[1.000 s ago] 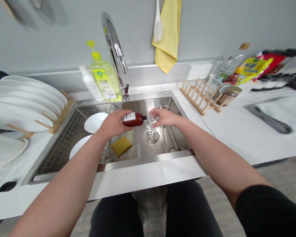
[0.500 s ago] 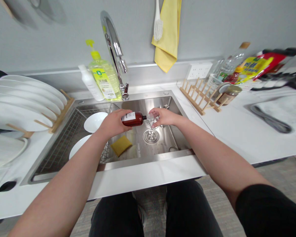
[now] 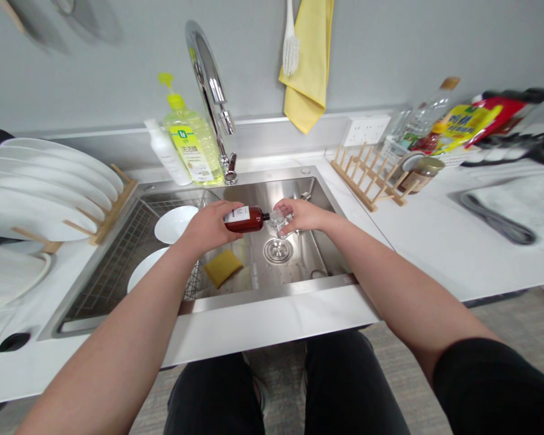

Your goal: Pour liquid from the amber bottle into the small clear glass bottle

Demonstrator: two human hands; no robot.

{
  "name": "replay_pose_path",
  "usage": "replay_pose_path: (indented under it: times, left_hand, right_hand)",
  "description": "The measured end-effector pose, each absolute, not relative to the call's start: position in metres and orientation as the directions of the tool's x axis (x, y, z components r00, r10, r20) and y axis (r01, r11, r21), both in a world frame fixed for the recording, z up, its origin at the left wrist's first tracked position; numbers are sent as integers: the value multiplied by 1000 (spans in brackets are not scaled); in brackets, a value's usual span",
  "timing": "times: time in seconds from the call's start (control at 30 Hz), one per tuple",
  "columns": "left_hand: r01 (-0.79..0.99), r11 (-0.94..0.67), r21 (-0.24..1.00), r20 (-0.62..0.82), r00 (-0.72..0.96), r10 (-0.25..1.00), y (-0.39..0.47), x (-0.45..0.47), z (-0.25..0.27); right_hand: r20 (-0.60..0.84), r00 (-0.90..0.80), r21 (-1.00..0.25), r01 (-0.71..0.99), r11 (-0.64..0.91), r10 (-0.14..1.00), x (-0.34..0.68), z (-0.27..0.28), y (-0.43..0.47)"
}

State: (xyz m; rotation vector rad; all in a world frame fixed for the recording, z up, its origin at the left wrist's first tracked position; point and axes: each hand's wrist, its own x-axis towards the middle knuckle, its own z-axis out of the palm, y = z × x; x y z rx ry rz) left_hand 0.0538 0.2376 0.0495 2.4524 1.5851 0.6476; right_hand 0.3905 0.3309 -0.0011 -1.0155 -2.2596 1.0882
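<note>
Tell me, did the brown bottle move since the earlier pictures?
No, not that I can see. Against the drain, the brown bottle keeps the same spot, up and to its left in the picture.

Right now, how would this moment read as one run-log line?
left hand: brown bottle, held sideways | right hand: clear glass, at bottle's mouth | yellow sponge: in sink

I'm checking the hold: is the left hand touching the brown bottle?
Touching: the head view shows the left hand closed around the bottle.
</note>
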Motion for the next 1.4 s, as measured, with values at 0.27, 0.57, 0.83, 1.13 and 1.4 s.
replay_pose_path:
  times: [0.27,0.57,0.83,1.13,1.4]
  left_hand:
    - [834,-428,348,260,353,899,236,55,52]
    - [833,-431,347,258,357,898,236,54,51]
    - [831,-439,343,259,365,894,236,55,52]
    - [834,-441,332,251,372,893,235,56,53]
    - [835,-445,324,252,378,891,235,57,54]
  right_hand:
    - [54,-639,-800,432,416,767,391,1,329]
    - [39,-627,-773,475,421,778,391,5,326]
    - [45,-645,-798,436,415,763,390,2,327]
    - [35,-640,-792,451,412,768,391,5,326]
    - [30,-641,-789,456,412,767,390,3,327]
